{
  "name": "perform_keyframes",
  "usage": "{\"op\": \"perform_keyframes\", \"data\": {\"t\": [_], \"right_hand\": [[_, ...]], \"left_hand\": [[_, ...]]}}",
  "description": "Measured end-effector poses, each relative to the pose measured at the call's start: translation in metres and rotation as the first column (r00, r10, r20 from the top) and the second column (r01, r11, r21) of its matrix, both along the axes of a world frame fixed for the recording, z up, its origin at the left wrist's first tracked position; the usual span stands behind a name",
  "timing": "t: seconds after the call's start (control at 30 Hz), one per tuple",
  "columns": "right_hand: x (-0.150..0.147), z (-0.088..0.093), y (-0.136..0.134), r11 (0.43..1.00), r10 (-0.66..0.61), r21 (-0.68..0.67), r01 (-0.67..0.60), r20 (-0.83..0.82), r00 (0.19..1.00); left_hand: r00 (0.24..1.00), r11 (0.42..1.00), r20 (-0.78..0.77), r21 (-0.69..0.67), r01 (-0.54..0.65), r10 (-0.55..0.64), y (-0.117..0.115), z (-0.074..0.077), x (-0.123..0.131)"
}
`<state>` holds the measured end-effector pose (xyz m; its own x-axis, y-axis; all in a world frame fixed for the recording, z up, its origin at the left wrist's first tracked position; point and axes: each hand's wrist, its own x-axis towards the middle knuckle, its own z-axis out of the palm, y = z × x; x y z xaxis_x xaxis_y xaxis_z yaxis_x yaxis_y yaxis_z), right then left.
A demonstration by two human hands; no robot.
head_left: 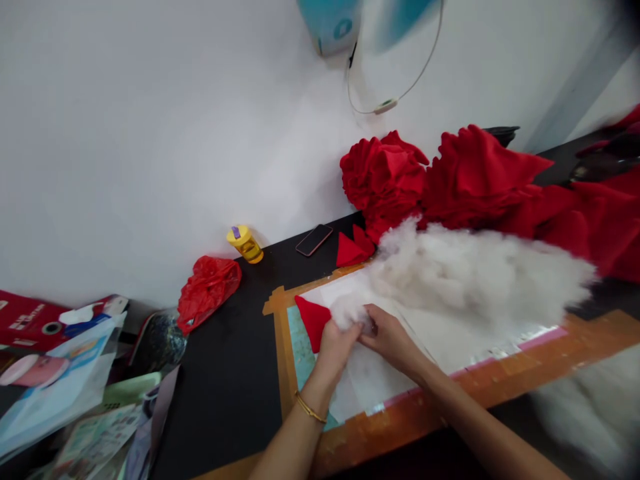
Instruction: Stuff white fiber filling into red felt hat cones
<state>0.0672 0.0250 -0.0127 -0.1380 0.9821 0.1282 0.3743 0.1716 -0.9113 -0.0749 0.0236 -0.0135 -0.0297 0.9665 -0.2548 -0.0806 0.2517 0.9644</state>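
My left hand (337,345) is closed around a red cloth piece (313,320) whose pointed corner sticks out to the left. White fluffy stuffing (349,310) bulges up between my two hands, just beyond the fingers. My right hand (383,331) pinches at that tuft, its fingertips close against the left hand's. Both hands are above a white sheet (425,333) taped down on the table. A large heap of white stuffing (470,270) lies behind and to the right of them. A small folded red cloth piece (354,248) rests at the sheet's far edge.
Piles of red cloth pieces (385,177) line the wall at the back right. A phone (314,240), a yellow-lidded cup (245,245) and a red plastic bag (207,290) sit on the black table (225,393). Bags and boxes crowd the left. More stuffing (600,407) is at lower right.
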Motion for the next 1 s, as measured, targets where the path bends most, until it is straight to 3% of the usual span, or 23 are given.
{"op": "perform_keyframes", "data": {"t": [0.17,0.37,0.53,0.67,0.73,0.83,1.0], "right_hand": [[0.010,-0.006,-0.001,0.991,0.079,-0.093,-0.092,-0.142,0.987],[0.026,-0.013,0.012,0.986,-0.064,-0.164,0.040,-0.140,0.988],[0.024,0.013,0.005,0.987,-0.109,0.115,0.110,-0.023,0.994],[0.010,0.029,-0.004,0.995,-0.069,0.069,0.067,0.025,0.997],[0.007,0.028,-0.004,0.999,-0.033,0.009,0.033,0.011,0.999],[0.010,0.020,0.001,0.998,-0.045,-0.041,0.043,-0.056,0.997],[0.017,0.014,0.002,0.996,-0.031,-0.090,0.021,-0.115,0.993]], "left_hand": [[0.990,1.000,-0.139,0.010,0.004,-0.003,0.003,-0.010,-0.004],[0.979,0.997,-0.197,0.051,0.056,-0.045,0.004,-0.003,-0.015],[0.948,0.991,-0.319,0.125,0.051,-0.009,0.005,0.005,-0.015],[0.887,0.963,-0.461,0.247,0.104,0.022,-0.004,0.011,0.003],[0.891,0.926,-0.453,0.319,0.201,-0.038,-0.009,0.017,0.008],[0.938,0.907,-0.299,0.323,0.272,-0.174,-0.011,0.025,0.009],[0.958,0.962,-0.280,0.240,0.128,-0.057,-0.001,0.024,0.002]]}}
